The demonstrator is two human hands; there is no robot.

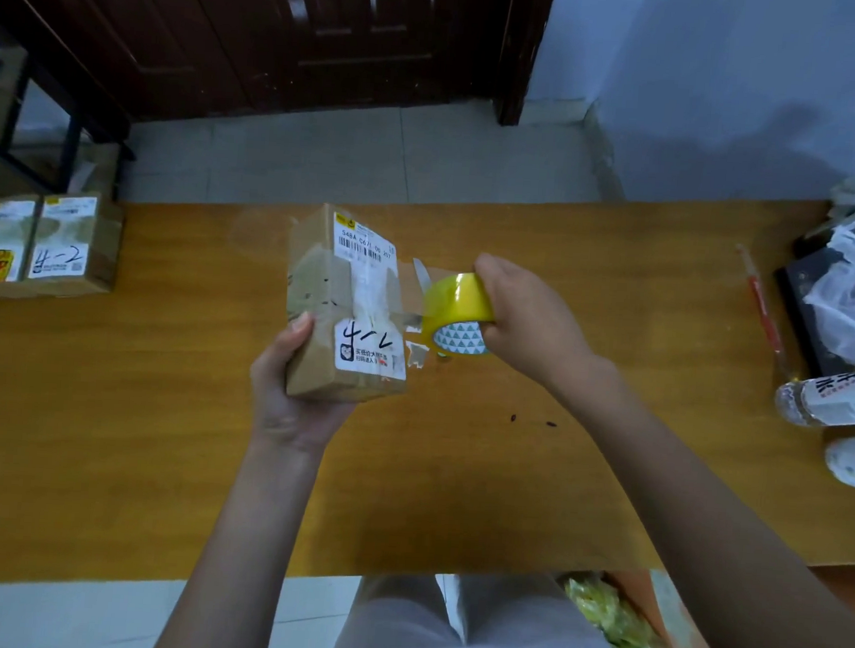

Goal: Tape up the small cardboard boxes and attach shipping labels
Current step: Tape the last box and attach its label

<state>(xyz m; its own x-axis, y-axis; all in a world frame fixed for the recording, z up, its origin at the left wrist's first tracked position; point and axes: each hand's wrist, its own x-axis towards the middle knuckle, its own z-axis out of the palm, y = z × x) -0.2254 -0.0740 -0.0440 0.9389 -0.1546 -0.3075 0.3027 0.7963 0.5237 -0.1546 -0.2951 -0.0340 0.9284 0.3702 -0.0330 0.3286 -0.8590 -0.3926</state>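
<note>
Left hand [291, 405] grips box [346, 303]; right hand [527, 320] (beside it) clamps tape roll [459, 313]

A long yellow-brown table [155, 431] holds taped boxes [41, 246] at the far left, and a bottle [835, 398], bags [852, 298] and a red pen [763, 309] at the right.

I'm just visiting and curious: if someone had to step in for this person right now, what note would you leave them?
Left hand grips the box, held above the table.
Right hand grips the tape roll; a clear strip runs from it to the box.
Done: this box already carries labels; two labelled boxes sit at the table's far left.
Left: finish the strip, cut it, set the box aside.
</note>
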